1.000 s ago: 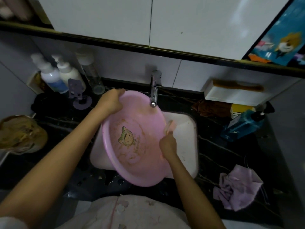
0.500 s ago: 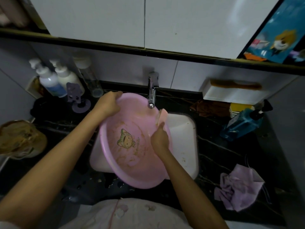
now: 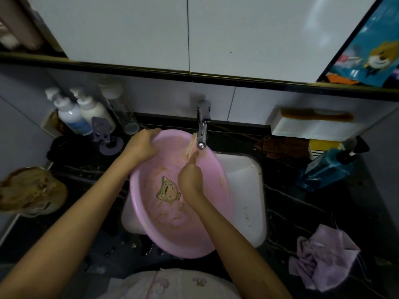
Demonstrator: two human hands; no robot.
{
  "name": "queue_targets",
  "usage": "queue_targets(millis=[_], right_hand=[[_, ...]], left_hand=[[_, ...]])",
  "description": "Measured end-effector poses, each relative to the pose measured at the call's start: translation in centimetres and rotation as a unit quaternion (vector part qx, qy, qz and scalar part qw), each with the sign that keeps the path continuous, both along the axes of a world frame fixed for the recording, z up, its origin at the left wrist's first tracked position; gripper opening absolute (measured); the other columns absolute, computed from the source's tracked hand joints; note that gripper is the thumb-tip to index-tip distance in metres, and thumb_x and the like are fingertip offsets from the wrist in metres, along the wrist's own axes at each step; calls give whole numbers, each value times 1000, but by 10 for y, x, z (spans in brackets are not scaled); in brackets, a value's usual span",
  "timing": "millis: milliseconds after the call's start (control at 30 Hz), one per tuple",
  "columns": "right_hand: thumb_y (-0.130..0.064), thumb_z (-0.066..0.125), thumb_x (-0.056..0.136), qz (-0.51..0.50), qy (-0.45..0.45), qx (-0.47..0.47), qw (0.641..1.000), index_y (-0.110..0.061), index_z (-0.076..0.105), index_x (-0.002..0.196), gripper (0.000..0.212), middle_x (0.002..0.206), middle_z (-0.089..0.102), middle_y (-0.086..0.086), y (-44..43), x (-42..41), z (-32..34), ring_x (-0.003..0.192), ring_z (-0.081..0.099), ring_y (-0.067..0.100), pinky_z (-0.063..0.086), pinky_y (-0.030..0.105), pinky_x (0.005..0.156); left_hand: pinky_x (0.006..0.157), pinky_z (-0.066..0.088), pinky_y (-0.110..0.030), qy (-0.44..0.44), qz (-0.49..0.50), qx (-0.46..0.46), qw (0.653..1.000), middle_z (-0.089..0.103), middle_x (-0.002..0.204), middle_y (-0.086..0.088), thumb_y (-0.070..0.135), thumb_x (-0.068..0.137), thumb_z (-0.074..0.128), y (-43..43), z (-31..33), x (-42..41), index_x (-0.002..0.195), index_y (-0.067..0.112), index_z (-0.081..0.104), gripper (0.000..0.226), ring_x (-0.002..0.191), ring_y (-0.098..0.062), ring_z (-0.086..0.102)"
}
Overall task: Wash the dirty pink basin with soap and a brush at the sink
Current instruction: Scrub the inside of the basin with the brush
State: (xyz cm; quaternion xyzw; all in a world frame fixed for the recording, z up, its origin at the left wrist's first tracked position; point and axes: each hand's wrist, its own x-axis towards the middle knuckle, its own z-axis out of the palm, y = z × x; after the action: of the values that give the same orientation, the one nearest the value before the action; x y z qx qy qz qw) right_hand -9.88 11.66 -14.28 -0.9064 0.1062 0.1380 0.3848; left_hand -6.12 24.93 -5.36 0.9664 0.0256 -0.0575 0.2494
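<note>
The pink basin (image 3: 207, 229) rests tilted over the white sink (image 3: 246, 190), with brown dirt streaks and a cartoon cat sticker inside. My left hand (image 3: 143, 144) grips its far left rim. My right hand (image 3: 191, 176) is inside the basin and holds a pale pink brush (image 3: 191, 145) against the far inner wall, just left of the chrome tap's spout (image 3: 203, 128). No water stream is visible.
White pump bottles (image 3: 79, 113) and a clear bottle stand at the back left. A blue dispenser bottle (image 3: 326, 167) and a white box sit at the right. A crumpled pink cloth (image 3: 323, 257) lies on the dark counter at the front right.
My right hand moved the brush from the basin's right rim up and left to the far inner wall under the tap. My left hand kept its grip on the rim.
</note>
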Motion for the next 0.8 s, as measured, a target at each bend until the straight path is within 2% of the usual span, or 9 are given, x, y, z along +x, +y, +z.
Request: queue_targets(millis=[100, 267, 400, 533, 600, 667, 700, 733, 800], right_hand=[[-7, 36, 96, 84, -40, -1, 996, -16, -10, 150, 71, 76, 56, 9, 9, -9, -1, 66, 54, 24, 41, 32, 53], [-10, 35, 98, 43, -40, -33, 998, -17, -7, 152, 69, 74, 53, 7, 4, 12, 3, 64, 52, 21, 40, 30, 52], [-10, 35, 97, 162, -105, -16, 981, -21, -3, 151, 68, 72, 53, 9, 15, -14, 4, 63, 55, 28, 44, 36, 53], [-12, 33, 99, 37, -50, -46, 997, -17, -6, 152, 65, 75, 53, 6, -2, 15, -5, 63, 52, 18, 42, 30, 50], [-11, 34, 98, 54, -50, -6, 997, -16, 0, 152, 63, 78, 54, 9, 11, 9, 5, 67, 55, 22, 42, 31, 55], [-9, 36, 96, 131, -72, 53, 987, -18, 12, 151, 60, 81, 58, 15, 28, -14, 12, 72, 59, 28, 45, 33, 56], [-9, 36, 96, 155, -87, 55, 983, -20, 9, 151, 63, 79, 59, 15, 29, -20, 10, 70, 59, 29, 47, 35, 55], [-8, 35, 96, 153, -92, 32, 983, -20, 4, 152, 65, 75, 57, 13, 25, -16, 5, 67, 58, 28, 49, 37, 56], [-9, 33, 97, 68, -59, -8, 996, -17, -3, 152, 66, 69, 52, 5, 11, 5, -4, 64, 54, 22, 49, 37, 58]], left_hand=[[88, 47, -38, -6, -7, -12, 1000, 64, 114, -20, -8, 73, 56, 5, -2, 1, 120, 2, 58, 49, 105, -34, 60], [87, 46, -34, -1, 2, -33, 999, 66, 112, -16, -9, 72, 56, 14, -4, -1, 123, 6, 59, 53, 102, -31, 62], [80, 45, -33, -4, -2, -29, 1000, 66, 108, -16, -7, 72, 55, 15, -4, -3, 120, 9, 60, 50, 98, -31, 61], [81, 44, -32, 6, 15, -25, 1000, 64, 112, -19, -9, 71, 54, 19, -3, -6, 123, 6, 57, 55, 103, -33, 59], [81, 45, -33, 13, 19, -21, 1000, 63, 112, -20, -7, 72, 55, 17, -3, -6, 121, 3, 57, 51, 103, -34, 59], [78, 45, -34, 13, 24, -17, 999, 63, 108, -21, -4, 75, 55, 16, -1, -6, 117, 0, 58, 42, 99, -35, 59], [78, 45, -35, 13, 27, -17, 999, 63, 107, -22, -4, 75, 55, 16, -1, -7, 115, -1, 59, 40, 98, -35, 59], [78, 46, -36, 14, 28, -18, 999, 63, 107, -23, -5, 74, 55, 18, -2, -8, 114, -2, 58, 40, 98, -36, 59], [79, 46, -36, 14, 32, -18, 999, 62, 109, -23, -8, 71, 54, 23, -4, -11, 116, -2, 57, 45, 99, -36, 59]])
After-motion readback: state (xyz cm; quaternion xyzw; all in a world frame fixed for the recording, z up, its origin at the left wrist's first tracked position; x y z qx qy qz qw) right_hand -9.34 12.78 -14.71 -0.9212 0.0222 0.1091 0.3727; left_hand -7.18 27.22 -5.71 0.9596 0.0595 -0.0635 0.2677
